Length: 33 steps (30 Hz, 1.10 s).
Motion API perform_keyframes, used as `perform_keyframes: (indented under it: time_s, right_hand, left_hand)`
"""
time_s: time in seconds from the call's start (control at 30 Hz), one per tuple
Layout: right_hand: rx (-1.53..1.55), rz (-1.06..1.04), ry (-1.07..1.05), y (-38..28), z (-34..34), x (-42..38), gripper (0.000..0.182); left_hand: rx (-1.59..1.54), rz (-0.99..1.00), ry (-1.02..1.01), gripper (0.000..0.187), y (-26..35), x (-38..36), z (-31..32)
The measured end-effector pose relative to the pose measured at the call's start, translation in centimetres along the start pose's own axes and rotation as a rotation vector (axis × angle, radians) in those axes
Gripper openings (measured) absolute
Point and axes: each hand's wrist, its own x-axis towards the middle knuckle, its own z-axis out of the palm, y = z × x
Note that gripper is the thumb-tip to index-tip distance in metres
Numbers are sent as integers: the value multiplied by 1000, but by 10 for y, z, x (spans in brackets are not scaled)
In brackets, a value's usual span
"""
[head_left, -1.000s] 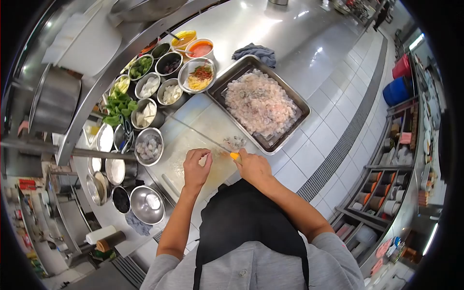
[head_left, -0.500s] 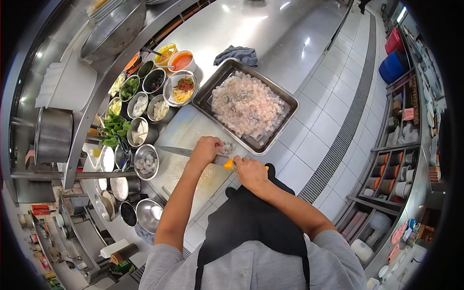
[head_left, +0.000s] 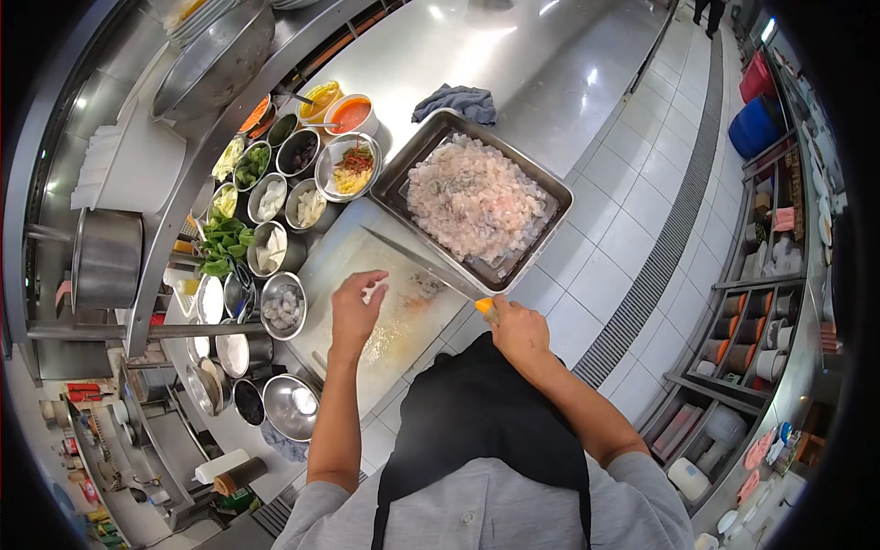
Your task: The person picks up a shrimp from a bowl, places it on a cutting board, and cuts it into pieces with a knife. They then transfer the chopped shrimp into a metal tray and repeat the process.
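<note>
My right hand (head_left: 520, 330) is wrapped round the orange handle of a long knife (head_left: 423, 261), whose blade points up and left along the near edge of the metal tray (head_left: 556, 194). That tray holds a heap of pale, translucent chopped seafood (head_left: 472, 194). My left hand (head_left: 357, 307) is over the white cutting board (head_left: 316, 275), its fingers curled round a small pale piece near the fingertips. A few chopped bits (head_left: 423, 286) lie on the wet board between my hands. Left of my left hand stands a metal bowl of greyish shrimp (head_left: 283, 306).
Several metal pots of vegetables (head_left: 272, 247) and tubs of orange sauce (head_left: 351, 115) line the left side. A grey cloth (head_left: 455, 104) lies behind the tray. An empty steel bowl (head_left: 291, 407) is at the near left. Far off, a person's legs (head_left: 710, 16) show on the tiled floor.
The knife has moved right and up, away from the board's middle to the tray's edge. My left hand has moved left, off the blade. A person's legs show more at the top right.
</note>
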Motion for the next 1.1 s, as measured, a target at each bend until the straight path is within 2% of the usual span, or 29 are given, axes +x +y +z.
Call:
perform_keyframes:
  time_s: [0.03,0.07,0.17,0.2,0.3,0.37,0.5,0.6,0.7,0.8,0.87,0.9,0.97,1.07,1.1]
  right_hand:
    - [-11,15,-13,2,3,0,34]
    - [-22,31,-27,2,6,0,35]
    - [-5,90,-70,-5,5,-3,37]
    - [1,87,-54,-7,6,-5,37]
    - [4,79,-11,-9,8,-8,36]
    - [-3,85,18,-9,13,-8,36]
    - [5,100,-88,-13,21,-10,37]
    - [32,73,-146,-27,23,-11,39]
    - [48,35,-190,-42,31,-9,43]
    - [111,-39,-259,-49,31,-7,47]
    - [204,-103,-280,-46,44,-5,51]
    - [225,-168,-272,-38,58,-3,52]
    - [265,-306,-254,-21,82,3,54]
    - [523,75,-786,-39,27,18,53]
    - [557,85,-806,-38,23,20,52]
  left_hand:
    - [23,-29,-16,28,-3,-10,2]
    - [24,-116,-75,43,-12,-19,5]
    - [101,-133,-68,53,-25,-47,15]
    - [96,-173,-106,62,-29,-53,16]
    - [194,-109,13,67,-35,-71,26]
    - [188,-121,19,71,-37,-79,29]
    - [14,-219,2,82,-40,-82,45]
    - [44,-177,61,92,-42,-81,60]
    - [-57,-269,80,97,-36,-77,64]
    - [-2,-247,106,97,-39,-74,65]
    - [-84,-293,48,95,-39,-73,62]
    - [-124,-316,20,93,-38,-72,60]
    - [-79,-301,95,87,-47,-76,65]
    - [-35,-278,170,76,-60,-83,70]
    - [-29,-264,185,73,-63,-83,71]
